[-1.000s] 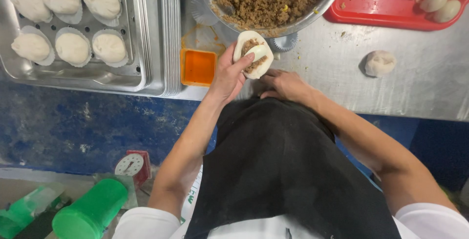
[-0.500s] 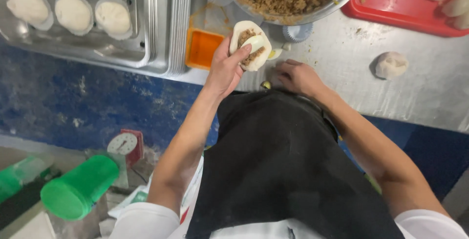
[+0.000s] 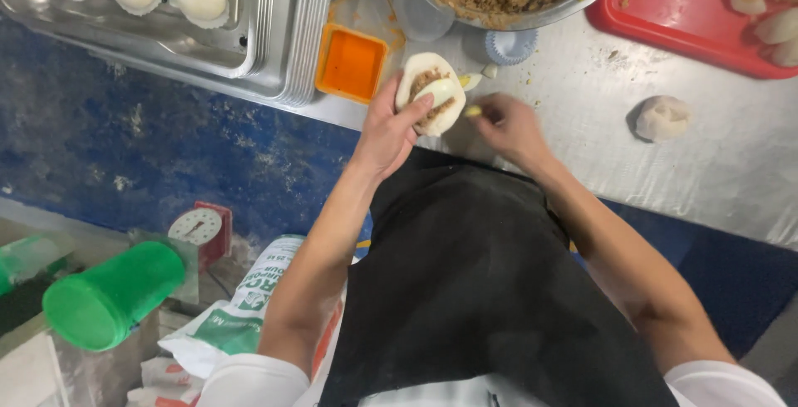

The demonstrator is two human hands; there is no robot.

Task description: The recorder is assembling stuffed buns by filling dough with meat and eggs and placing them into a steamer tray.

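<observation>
1. Dough round (image 3: pixel 430 91): sits at upper centre of the frame, cupped in the left hand (image 3: pixel 389 131). The fingers curl under it and the thumb presses a pale egg slice (image 3: pixel 439 91) onto brown filling (image 3: pixel 426 83). The round lies open, unsealed and tilted toward the table edge.
2. Right hand (image 3: pixel 509 128): just right of the round, fingers loosely curled. A small yellow-white bit (image 3: pixel 472 111) shows at the fingertips; whether it is pinched or merely touched cannot be told.
3. Risk, spillage: the round is open and tilted, so filling or the slice could slide off toward the apron (image 3: pixel 482 291) or the floor if the cupping loosens.
4. Risk, tearing: thumb pressure on thin dough may split it.
5. Risk, collision: the orange dish (image 3: pixel 352 64) is just left of the left hand, and the steel bowl (image 3: pixel 532 16) of filling overhangs directly above. A quick lift could strike its rim.
6. Edges: both hands work at the lower edge of the steel table (image 3: pixel 715 157); anything dropped there falls clear of the surface.
7. Open room: bare table lies to the right, between the hands and a finished bun (image 3: pixel 662 118).
8. Boundaries: the red tray (image 3: pixel 665 16) closes the upper right; the steel tray (image 3: pixel 274 33) of buns closes the upper left.
</observation>
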